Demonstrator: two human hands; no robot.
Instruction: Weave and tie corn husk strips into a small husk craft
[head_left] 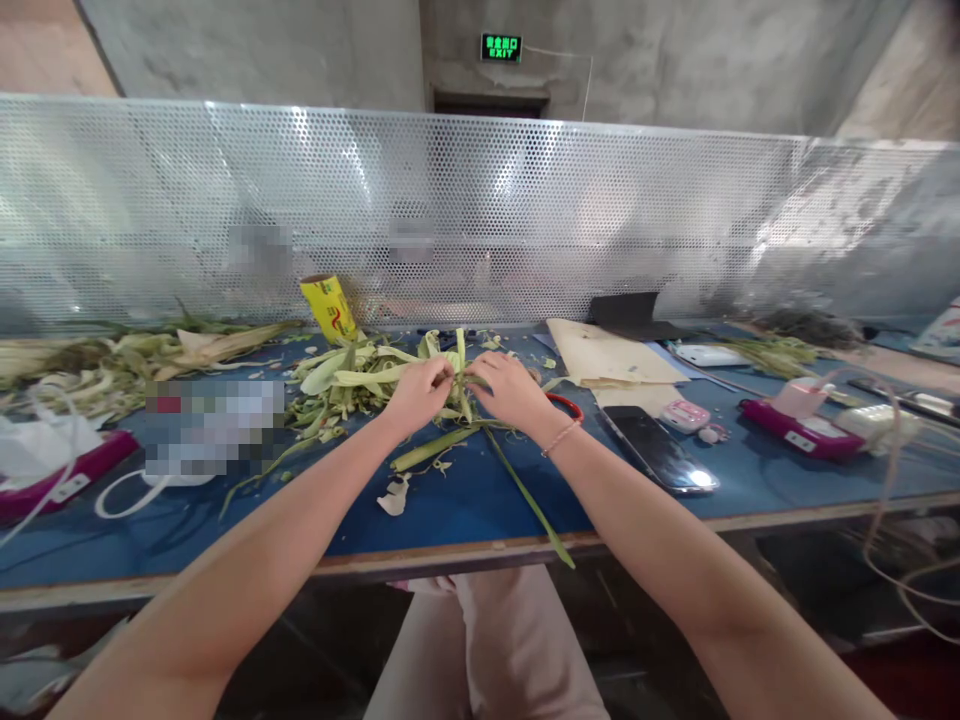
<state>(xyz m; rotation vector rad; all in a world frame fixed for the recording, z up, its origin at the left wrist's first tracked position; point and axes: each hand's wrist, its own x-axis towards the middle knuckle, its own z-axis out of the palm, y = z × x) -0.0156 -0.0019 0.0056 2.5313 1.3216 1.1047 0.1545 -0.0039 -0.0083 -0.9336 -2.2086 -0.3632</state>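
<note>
Both hands are close together over a heap of pale green plant leaves on the blue table. My left hand has its thumb and fingers pinched on a light green leaf strip. On the other side of the same strip, my right hand has its fingers curled round the leaf material; their tips are partly hidden. Below the hands lies a short green stalk piece, and a long green blade runs toward the table's front edge. A pale dry scrap rests nearby.
A yellow tube leans by the perforated metal screen. Right of my hands are brown paper, a black phone, a pink case and a purple power strip. More leaves and another purple strip lie left.
</note>
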